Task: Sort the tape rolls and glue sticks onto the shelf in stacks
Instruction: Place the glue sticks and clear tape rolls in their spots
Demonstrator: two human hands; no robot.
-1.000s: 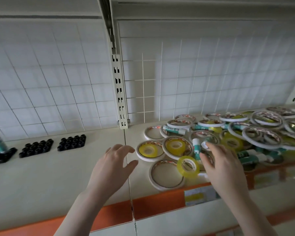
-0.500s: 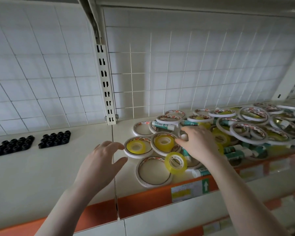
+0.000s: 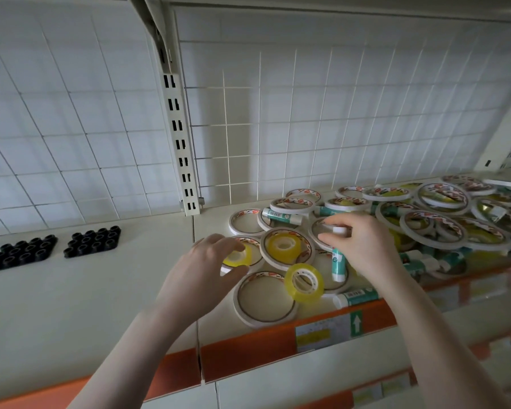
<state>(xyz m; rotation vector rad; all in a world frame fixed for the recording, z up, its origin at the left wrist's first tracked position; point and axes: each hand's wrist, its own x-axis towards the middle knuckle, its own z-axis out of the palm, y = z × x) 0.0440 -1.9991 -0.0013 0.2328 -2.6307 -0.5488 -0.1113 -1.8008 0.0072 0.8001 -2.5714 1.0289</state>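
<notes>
On the cream shelf (image 3: 101,290), my left hand (image 3: 198,270) curls its fingers and thumb round a small yellow tape roll (image 3: 239,257) that lies inside a flat white tape ring. My right hand (image 3: 365,246) pinches the white cap of a teal glue stick (image 3: 337,265) and holds it nearly upright over the pile. Between my hands, another yellow roll (image 3: 283,246) sits in a ring. A third yellow roll (image 3: 304,283) leans tilted on a large white ring (image 3: 264,301).
A heap of white tape rings (image 3: 431,222) and glue sticks (image 3: 281,216) covers the shelf's right half. One glue stick (image 3: 357,298) lies at the orange front edge (image 3: 248,349). Two black socket trays (image 3: 93,242) sit at the left. A slotted upright (image 3: 179,137) divides the wire-grid back.
My left hand has moved right onto the small yellow tape roll and closed round it. My right hand has lifted a glue stick upright by its cap.
</notes>
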